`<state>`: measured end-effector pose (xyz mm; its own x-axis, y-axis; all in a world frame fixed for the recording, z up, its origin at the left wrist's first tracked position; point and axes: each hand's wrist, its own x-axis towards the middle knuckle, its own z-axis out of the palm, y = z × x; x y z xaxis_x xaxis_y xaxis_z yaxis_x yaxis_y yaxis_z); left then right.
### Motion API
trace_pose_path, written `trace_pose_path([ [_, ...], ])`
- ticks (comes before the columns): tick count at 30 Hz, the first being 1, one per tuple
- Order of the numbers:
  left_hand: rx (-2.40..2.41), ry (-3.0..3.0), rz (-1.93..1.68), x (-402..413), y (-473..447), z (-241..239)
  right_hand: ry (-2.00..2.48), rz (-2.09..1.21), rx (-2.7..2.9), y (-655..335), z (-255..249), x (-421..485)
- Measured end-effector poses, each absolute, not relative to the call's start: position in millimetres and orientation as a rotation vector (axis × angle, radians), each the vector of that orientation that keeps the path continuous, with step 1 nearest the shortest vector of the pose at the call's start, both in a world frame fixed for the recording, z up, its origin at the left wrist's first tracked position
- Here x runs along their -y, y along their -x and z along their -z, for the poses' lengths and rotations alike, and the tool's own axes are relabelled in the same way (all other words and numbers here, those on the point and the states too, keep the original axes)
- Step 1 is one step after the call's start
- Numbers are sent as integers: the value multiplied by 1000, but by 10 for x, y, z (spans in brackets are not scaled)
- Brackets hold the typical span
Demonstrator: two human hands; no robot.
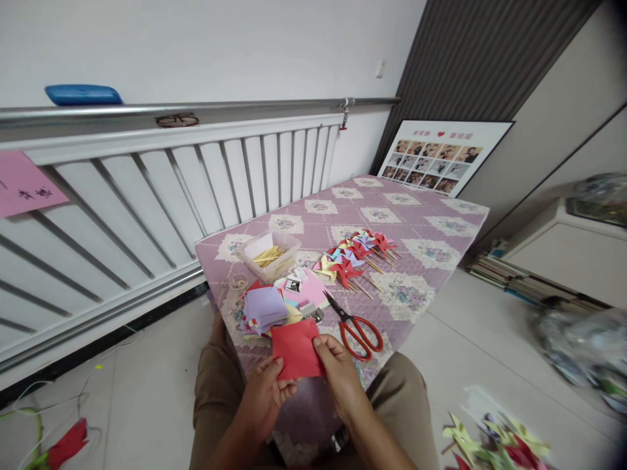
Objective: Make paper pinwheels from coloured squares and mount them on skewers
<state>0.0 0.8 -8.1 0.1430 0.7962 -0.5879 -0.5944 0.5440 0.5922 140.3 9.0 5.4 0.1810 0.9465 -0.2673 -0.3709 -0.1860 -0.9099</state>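
A square of red paper [298,346] is held flat over the near end of the table. My left hand [267,390] pinches its lower left corner between thumb and fingers. On the right edge, my right hand [337,365] grips it the same way. Just beyond lies a stack of coloured paper squares [264,307], purple on top. Scissors with red handles [355,326] rest to the right, blades slightly apart. Several paper pinwheels [350,261] on sticks lie in a bunch farther back.
A clear plastic box [269,251] of thin wooden sticks stands behind the stack, beside a small round dish [238,282]. The flowered tablecloth [406,294] covers the table. A white radiator [255,170] runs along the left. More pinwheels [494,437] are low on the right.
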Motion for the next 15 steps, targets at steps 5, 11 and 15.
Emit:
trace_pose_path([
  [5,-1003,-325,-951,4,17,43,1244,-1355,647,-1409,-16,-71],
  [11,-930,-561,-934,-220,208,-202,1306,-1280,816,-1480,19,-71],
  [15,-1155,-1107,-911,-499,347,-366,1339,-1240,953,-1517,-15,-74],
])
